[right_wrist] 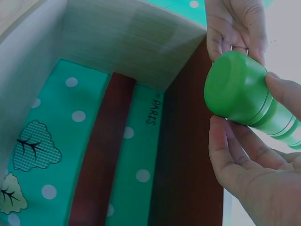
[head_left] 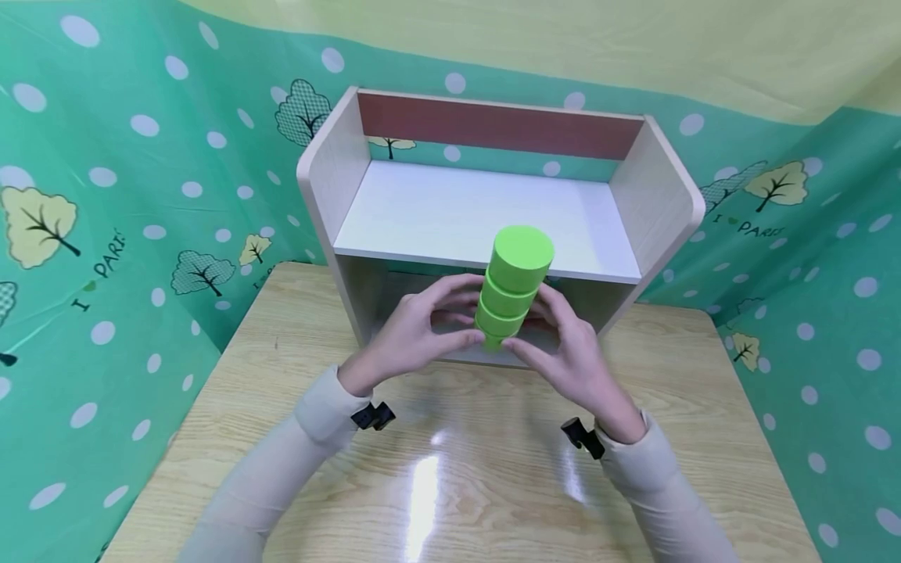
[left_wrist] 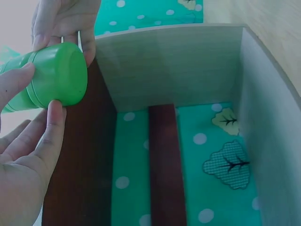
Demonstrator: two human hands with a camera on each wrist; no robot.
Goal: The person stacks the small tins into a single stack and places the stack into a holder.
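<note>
A bright green, bottle-like cylinder [head_left: 510, 293] in several grooved sections is held above the table, just in front of the shelf unit, its flat wide end up and tilted toward the right. My left hand [head_left: 429, 324] grips its lower part from the left, thumb in front. From the right, my right hand [head_left: 566, 348] grips it too, with the thumb at the lower front and fingers behind. In the left wrist view, the cylinder's rounded end [left_wrist: 70, 75] shows between thumb and fingers. The right wrist view shows that green cylinder [right_wrist: 240, 89] between both hands.
A pale wooden two-level shelf unit [head_left: 486, 211] with a dark red back rail [head_left: 500, 125] stands at the table's back. The wood-grain table [head_left: 394, 469] stretches before it. Green dotted curtains [head_left: 141, 195] hang behind and at both sides.
</note>
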